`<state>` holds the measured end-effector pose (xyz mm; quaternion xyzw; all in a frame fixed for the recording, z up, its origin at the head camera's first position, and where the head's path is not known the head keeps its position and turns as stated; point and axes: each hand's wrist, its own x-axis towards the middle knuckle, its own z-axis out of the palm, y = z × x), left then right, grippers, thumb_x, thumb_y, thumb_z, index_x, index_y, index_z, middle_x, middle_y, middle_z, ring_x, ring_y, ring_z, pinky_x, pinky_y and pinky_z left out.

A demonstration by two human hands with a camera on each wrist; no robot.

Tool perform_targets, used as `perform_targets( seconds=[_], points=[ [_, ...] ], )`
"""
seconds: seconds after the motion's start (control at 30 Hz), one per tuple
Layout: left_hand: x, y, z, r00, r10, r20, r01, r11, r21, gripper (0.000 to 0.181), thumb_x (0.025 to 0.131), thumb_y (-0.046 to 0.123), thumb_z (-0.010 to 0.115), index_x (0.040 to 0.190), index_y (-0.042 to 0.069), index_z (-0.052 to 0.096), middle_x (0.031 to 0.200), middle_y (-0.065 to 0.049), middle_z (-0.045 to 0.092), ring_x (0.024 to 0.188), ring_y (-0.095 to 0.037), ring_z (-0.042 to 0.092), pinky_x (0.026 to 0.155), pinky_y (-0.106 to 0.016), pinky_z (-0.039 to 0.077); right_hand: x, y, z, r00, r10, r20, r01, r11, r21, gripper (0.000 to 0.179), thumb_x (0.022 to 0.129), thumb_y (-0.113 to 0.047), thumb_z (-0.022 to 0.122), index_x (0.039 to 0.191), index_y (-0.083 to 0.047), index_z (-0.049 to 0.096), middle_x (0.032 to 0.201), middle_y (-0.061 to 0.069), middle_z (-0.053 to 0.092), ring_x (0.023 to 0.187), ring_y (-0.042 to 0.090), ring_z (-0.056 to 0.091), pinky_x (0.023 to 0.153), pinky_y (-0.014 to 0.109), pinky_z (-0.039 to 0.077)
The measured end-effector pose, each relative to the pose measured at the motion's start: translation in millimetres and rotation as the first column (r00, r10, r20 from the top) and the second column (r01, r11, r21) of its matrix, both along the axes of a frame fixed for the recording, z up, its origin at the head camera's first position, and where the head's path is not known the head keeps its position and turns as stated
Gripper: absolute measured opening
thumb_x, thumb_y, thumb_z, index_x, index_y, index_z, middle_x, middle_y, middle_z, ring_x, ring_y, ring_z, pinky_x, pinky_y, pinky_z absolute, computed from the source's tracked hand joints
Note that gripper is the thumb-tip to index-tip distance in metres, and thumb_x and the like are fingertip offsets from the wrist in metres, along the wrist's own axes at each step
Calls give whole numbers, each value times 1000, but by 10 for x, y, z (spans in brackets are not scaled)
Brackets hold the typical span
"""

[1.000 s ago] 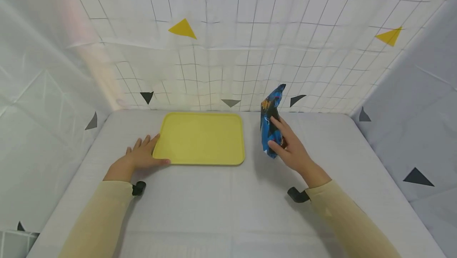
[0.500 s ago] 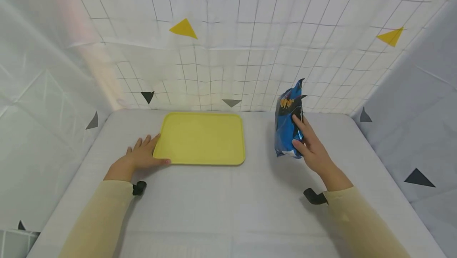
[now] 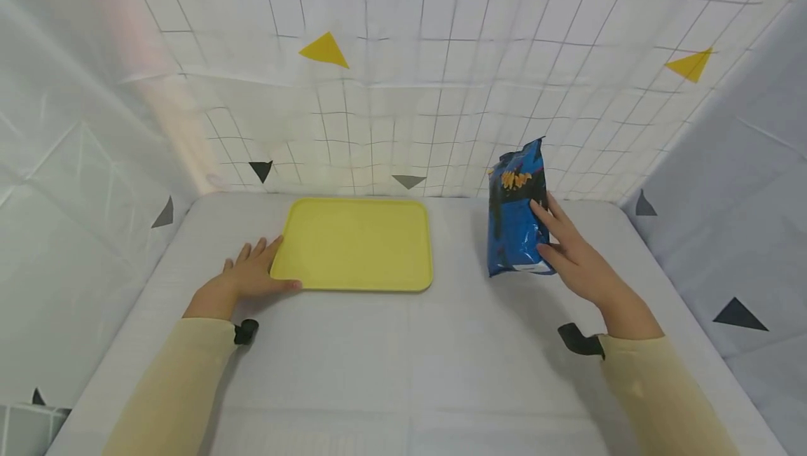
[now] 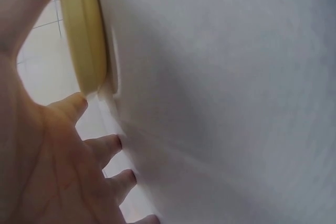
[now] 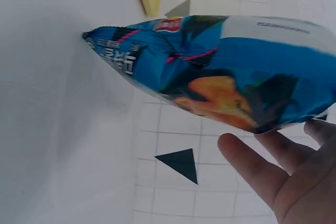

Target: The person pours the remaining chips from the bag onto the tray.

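1. The blue snack bag (image 3: 513,232) stood on end over the right side of the white table (image 3: 378,358), toward the far edge, and well apart from the yellow tray (image 3: 353,246).
2. Its long axis ran up and down, the top seam pointing upward and a touch to the right, the lower end pointing at the table. From where I stood, I couldn't tell whether that end touched the cloth.
3. One broad face was turned toward the near side, with the gridded sheet (image 3: 391,113) hanging beyond it.
4. It was a plump, shiny packet, bright blue with black patches, golden food pictured up top and a pale strip by the bottom seam. Its side bore white lettering, pink streaks and a small red badge, all rather blurred.
5. The right hand (image 3: 583,270) pinched its right edge, thumb and a finger on the near face, others reaching behind; one finger stuck out free.
6. The left hand (image 3: 246,277) lay spread, its fingers apart, thumb and forefinger touching the tray around its near left corner.
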<state>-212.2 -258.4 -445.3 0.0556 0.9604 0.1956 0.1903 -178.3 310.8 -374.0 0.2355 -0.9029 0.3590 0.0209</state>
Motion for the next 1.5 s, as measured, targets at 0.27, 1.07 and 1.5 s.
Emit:
perform_targets(
  seconds=[0.27, 1.07, 1.5],
  points=[
    [-4, -22, -36, 1000, 12, 9, -13, 1000, 12, 127, 76, 76, 67, 161, 8, 3, 162, -32, -4, 145, -58, -10, 106, -79, -7, 39, -7, 41, 999, -29, -24, 29, 999, 18, 68, 105, 0, 38, 162, -26, 14, 169, 1, -7, 151, 43, 9, 101, 75, 29],
    [-11, -19, -54, 1000, 5, -6, -5, 1000, 27, 128, 74, 79, 66, 162, 10, 5, 162, -32, -2, 145, -58, -9, 105, -79, -6, -8, -151, -222, 933, -110, -342, 168, 975, 143, 90, 85, -9, 81, 158, -23, 32, 165, 2, 25, 129, 47, 51, 82, 57, 55],
    [-25, -24, -55, 1000, 7, 10, -7, 1000, 13, 127, 76, 76, 67, 161, 8, 3, 162, -32, -5, 145, -57, -11, 106, -79, -7, -72, -164, -200, 937, -19, -349, 109, 964, 241, 90, 80, -11, 86, 156, -24, 39, 168, 2, 15, 133, 47, 46, 82, 54, 55]
  ],
)
